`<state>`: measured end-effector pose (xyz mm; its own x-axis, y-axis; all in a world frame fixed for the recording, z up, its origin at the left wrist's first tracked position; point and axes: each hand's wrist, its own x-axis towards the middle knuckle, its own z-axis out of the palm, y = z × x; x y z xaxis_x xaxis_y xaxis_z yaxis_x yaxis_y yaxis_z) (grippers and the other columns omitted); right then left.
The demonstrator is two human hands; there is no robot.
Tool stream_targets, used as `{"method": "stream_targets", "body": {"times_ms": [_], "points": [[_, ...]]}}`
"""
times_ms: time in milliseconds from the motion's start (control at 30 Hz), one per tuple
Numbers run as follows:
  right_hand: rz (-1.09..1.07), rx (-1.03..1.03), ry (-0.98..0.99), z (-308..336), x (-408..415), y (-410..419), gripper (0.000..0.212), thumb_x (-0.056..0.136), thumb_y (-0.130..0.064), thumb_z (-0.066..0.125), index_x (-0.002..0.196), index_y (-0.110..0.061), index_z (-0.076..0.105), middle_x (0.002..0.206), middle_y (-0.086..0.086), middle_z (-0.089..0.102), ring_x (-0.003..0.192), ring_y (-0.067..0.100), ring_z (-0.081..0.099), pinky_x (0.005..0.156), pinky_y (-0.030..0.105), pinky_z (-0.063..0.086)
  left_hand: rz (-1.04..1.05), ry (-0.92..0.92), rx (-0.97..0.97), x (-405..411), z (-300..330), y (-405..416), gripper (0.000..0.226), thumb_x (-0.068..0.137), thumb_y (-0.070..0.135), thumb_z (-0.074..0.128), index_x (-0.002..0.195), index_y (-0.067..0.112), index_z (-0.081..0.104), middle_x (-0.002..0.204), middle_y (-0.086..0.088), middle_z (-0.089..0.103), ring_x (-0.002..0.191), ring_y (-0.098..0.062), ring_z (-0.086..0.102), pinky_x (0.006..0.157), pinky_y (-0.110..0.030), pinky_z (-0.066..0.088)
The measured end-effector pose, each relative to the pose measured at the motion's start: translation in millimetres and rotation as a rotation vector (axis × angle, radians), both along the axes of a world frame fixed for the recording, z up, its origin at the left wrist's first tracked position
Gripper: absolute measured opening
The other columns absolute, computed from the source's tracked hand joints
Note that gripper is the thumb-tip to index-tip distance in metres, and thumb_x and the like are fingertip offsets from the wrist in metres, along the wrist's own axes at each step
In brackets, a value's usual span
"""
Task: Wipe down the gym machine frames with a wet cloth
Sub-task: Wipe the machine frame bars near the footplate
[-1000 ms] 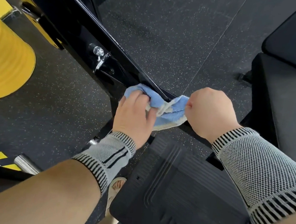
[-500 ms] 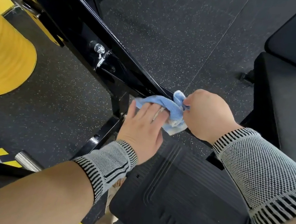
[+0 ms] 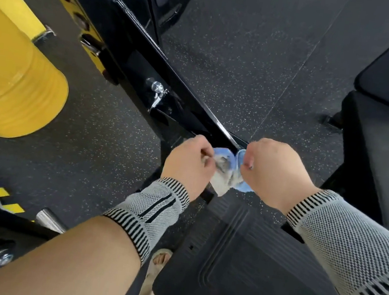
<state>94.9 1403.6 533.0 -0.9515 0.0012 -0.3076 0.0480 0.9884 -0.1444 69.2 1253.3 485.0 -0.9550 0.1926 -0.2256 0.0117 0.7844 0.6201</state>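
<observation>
Cloth regrip at frame's low end
Left hand has gone from flat to a fist; both hands pinch cloth off black bar, prob. refolding w/ right hand.

yellow roller pad | ribbed black footplate | speckled floor

A single head-worn wide-angle view looks steeply down from close above the forearms, facing the speckled floor; a black frame bar runs from far left toward the near centre.
</observation>
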Motion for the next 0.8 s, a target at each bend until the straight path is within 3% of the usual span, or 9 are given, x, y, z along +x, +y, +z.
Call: {"method": "stream_targets", "body": {"times_ms": [167, 300, 367, 433, 500, 567, 667, 800], "points": [[0.071, -0.067, 0.053, 10, 8, -36, 0.008, 0.095, -0.021, 0.047, 0.091, -0.019, 0.054, 0.092, -0.005, 0.046, 0.086, 0.02, 0.058, 0.066, 0.027, 0.038, 0.427, 0.062, 0.172, -4, 11, -54, 0.014, 0.09, 0.017, 0.059, 0.083, 0.023, 0.048, 0.074, 0.01, 0.054, 0.064, -0.004, 0.051, 0.054, -0.009, 0.035], [-0.076, -0.351, 0.112, 2, -9, -81, 0.024, 0.095, -0.017, 0.048, 0.114, -0.009, 0.061, 0.123, 0.004, 0.05, 0.099, 0.022, 0.057, 0.082, 0.029, 0.046, 0.574, 0.069, 0.285, -28, 6, -74, 0.016, 0.092, 0.018, 0.058, 0.082, 0.024, 0.048, 0.081, 0.007, 0.057, 0.073, -0.011, 0.059, 0.067, -0.02, 0.046], [-0.136, -0.494, 0.191, 0, -26, -107, 0.032, 0.096, -0.017, 0.048, 0.126, -0.01, 0.054, 0.136, 0.0, 0.04, 0.101, 0.014, 0.056, 0.083, 0.017, 0.041, 0.55, 0.092, 0.305, -37, 5, -78, 0.014, 0.093, 0.018, 0.057, 0.085, 0.027, 0.051, 0.084, 0.013, 0.058, 0.077, -0.003, 0.058, 0.074, -0.021, 0.049], [-0.156, -0.551, 0.235, -8, -48, -126, 0.046, 0.096, -0.019, 0.048, 0.141, -0.012, 0.038, 0.147, -0.003, 0.028, 0.115, 0.011, 0.05, 0.09, 0.013, 0.035, 0.448, 0.085, 0.262, -43, -1, -81, 0.012, 0.095, 0.018, 0.054, 0.101, 0.028, 0.058, 0.093, 0.018, 0.058, 0.088, -0.004, 0.059, 0.085, -0.024, 0.049], [-0.132, -0.48, 0.228, -25, -70, -136, 0.062, 0.096, -0.019, 0.049, 0.15, -0.013, 0.02, 0.155, -0.005, 0.014, 0.131, 0.015, 0.04, 0.103, 0.023, 0.035, 0.3, 0.043, 0.173, -47, -12, -86, 0.037, 0.095, 0.015, 0.05, 0.129, 0.031, 0.052, 0.107, 0.014, 0.059, 0.1, -0.01, 0.058, 0.094, -0.03, 0.048], [-0.08, -0.288, 0.184, -50, -89, -137, 0.068, 0.094, -0.021, 0.048, 0.151, -0.012, 0.011, 0.157, -0.007, 0.003, 0.139, 0.018, 0.028, 0.108, 0.037, 0.036, 0.169, 0.025, 0.111, -52, -20, -88, 0.055, 0.095, 0.011, 0.048, 0.143, 0.038, 0.038, 0.126, 0.009, 0.058, 0.108, -0.015, 0.057, 0.099, -0.035, 0.047], [-0.083, -0.151, 0.165, -77, -111, -134, 0.065, 0.093, -0.023, 0.042, 0.151, -0.018, 0.013, 0.155, -0.008, 0.009, 0.138, 0.015, 0.028, 0.098, 0.04, 0.046, 0.012, 0.113, -0.066, -53, -26, -91, 0.062, 0.093, 0.003, 0.045, 0.149, 0.026, 0.03, 0.15, 0.004, 0.035, 0.13, -0.019, 0.04, 0.109, -0.034, 0.035], [-0.158, -0.154, 0.21, -83, -125, -142, 0.058, 0.095, -0.031, 0.038, 0.149, -0.02, 0.018, 0.151, -0.005, 0.023, 0.13, 0.015, 0.037, 0.093, 0.037, 0.047, 0.033, 0.186, -0.136, -61, -34, -93, 0.063, 0.084, 0.007, 0.057, 0.143, 0.023, 0.039, 0.14, -0.004, 0.033, 0.122, -0.024, 0.041, 0.1, -0.037, 0.042]]}}
